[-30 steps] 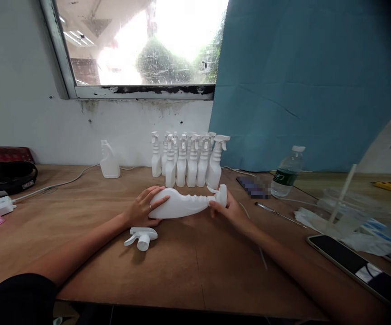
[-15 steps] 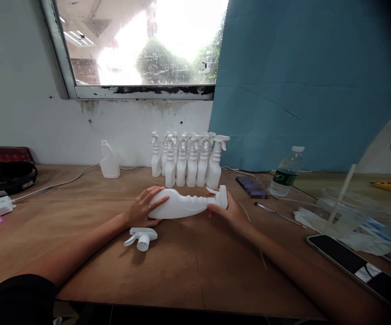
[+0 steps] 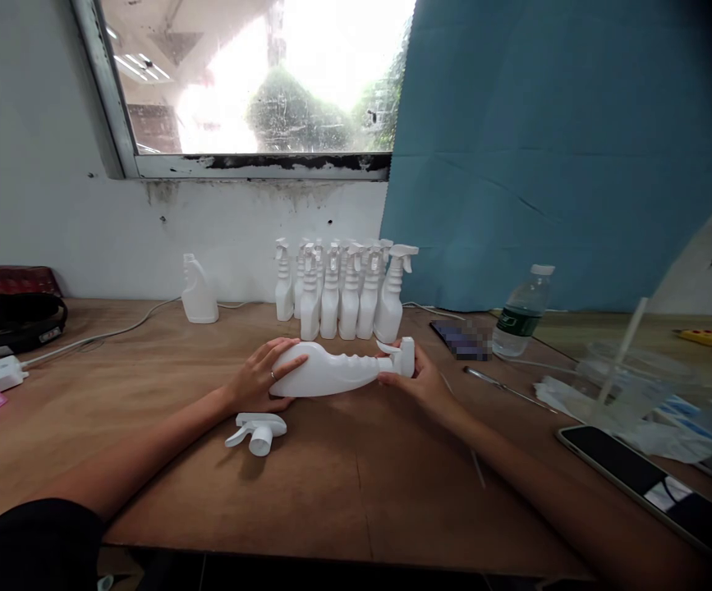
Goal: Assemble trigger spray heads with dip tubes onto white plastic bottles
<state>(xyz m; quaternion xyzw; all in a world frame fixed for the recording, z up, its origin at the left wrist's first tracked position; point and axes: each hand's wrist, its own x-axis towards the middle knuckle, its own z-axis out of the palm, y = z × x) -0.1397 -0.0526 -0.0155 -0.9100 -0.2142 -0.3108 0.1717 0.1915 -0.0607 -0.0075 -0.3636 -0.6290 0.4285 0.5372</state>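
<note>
Head view showed a white bottle [image 3: 331, 373] lying on its side on the wooden table [image 3: 343, 492], its base to the left and its neck to the right. The left hand [image 3: 261, 379] cupped the base, fingers curled over the top and thumb underneath, clamped on the bottle. The right hand [image 3: 422, 383] closed around the spray head [image 3: 403, 359] at the neck end, fingers wrapped on it from below and behind. The bottle spanned the gap between both hands. A loose trigger sprayer [image 3: 258, 431] lay on the table just in front of the left hand, apart from it. A cluster of upright spray bottles [image 3: 343, 291] stood just behind the held bottle, near the wall.
</note>
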